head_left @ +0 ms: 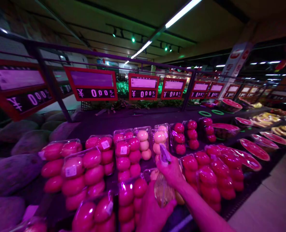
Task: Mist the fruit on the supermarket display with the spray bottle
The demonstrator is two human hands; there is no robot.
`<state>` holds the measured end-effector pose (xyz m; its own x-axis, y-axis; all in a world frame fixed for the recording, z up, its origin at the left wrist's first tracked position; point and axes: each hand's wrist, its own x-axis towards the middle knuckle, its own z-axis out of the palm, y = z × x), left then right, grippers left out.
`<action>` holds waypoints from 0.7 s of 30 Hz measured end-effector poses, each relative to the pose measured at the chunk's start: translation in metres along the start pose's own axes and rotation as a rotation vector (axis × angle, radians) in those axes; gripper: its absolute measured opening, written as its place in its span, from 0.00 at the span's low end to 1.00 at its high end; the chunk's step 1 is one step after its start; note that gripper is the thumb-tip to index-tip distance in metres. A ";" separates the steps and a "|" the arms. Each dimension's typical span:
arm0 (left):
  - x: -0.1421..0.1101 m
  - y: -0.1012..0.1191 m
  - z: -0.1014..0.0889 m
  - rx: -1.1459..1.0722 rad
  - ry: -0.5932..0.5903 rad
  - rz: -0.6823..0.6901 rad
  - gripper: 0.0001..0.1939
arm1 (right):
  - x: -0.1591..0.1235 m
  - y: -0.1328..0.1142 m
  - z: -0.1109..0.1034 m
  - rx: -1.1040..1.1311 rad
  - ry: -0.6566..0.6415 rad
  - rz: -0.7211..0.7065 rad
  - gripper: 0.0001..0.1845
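Red-framed price signs (91, 84) hang in a row above the produce display, each showing a "¥" mark and the digits "0.00"; the upper panels are too washed out to read. Small white stickers sit on several clear plastic packs of red apples (84, 175), their print too small to make out. Further packs hold paler, peach-coloured fruit (143, 143), and wrapped watermelon halves (254, 149) lie to the right.

The spray bottle (162, 187) is clear, with a pale trigger head, and is held just above the packs at the front of the display. The right hand (172, 170) has its fingers wrapped round the trigger head; the left hand (152, 209) cups the bottle's body from below, fingers closed on it.
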<state>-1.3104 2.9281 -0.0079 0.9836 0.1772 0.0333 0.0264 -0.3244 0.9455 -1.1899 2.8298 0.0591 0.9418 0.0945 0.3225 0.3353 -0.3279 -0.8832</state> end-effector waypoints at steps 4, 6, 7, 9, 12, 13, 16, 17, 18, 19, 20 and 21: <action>-0.030 -0.005 0.009 -0.082 -0.094 -0.067 0.36 | -0.032 0.008 -0.008 -0.005 -0.054 0.045 0.24; -0.047 -0.003 0.017 -0.094 -0.124 -0.092 0.32 | -0.046 0.012 -0.016 -0.008 -0.079 0.051 0.20; -0.055 -0.003 0.021 -0.096 -0.137 -0.109 0.31 | -0.054 0.015 -0.021 -0.014 -0.092 0.051 0.19; -0.071 -0.003 0.031 -0.090 -0.140 -0.147 0.31 | -0.070 0.023 -0.030 -0.037 -0.099 0.070 0.19; -0.096 -0.005 0.046 -0.040 -0.151 -0.198 0.31 | -0.100 0.041 -0.045 -0.061 -0.091 0.132 0.18; -0.104 -0.006 0.051 -0.009 -0.167 -0.222 0.31 | -0.111 0.047 -0.049 -0.056 -0.094 0.152 0.18; -0.131 -0.015 0.069 0.042 -0.230 -0.299 0.33 | -0.145 0.068 -0.062 -0.023 -0.126 0.197 0.19; -0.140 -0.020 0.077 0.031 -0.248 -0.318 0.34 | -0.156 0.075 -0.066 -0.018 -0.145 0.220 0.20; -0.150 -0.026 0.086 0.001 -0.264 -0.341 0.35 | -0.167 0.082 -0.069 -0.019 -0.172 0.243 0.21; -0.161 -0.032 0.095 -0.022 -0.265 -0.366 0.35 | -0.177 0.088 -0.072 -0.022 -0.201 0.264 0.22; -0.172 -0.039 0.105 -0.027 -0.264 -0.405 0.35 | -0.188 0.095 -0.075 -0.024 -0.228 0.284 0.24; -0.184 -0.046 0.114 -0.035 -0.244 -0.450 0.35 | -0.198 0.101 -0.078 -0.026 -0.248 0.304 0.25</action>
<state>-1.4722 2.8048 -0.0948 0.8891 0.0685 -0.4526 0.4553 -0.2342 0.8590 -1.3439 2.7047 -0.0673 0.9760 0.2126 -0.0471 0.0427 -0.3988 -0.9160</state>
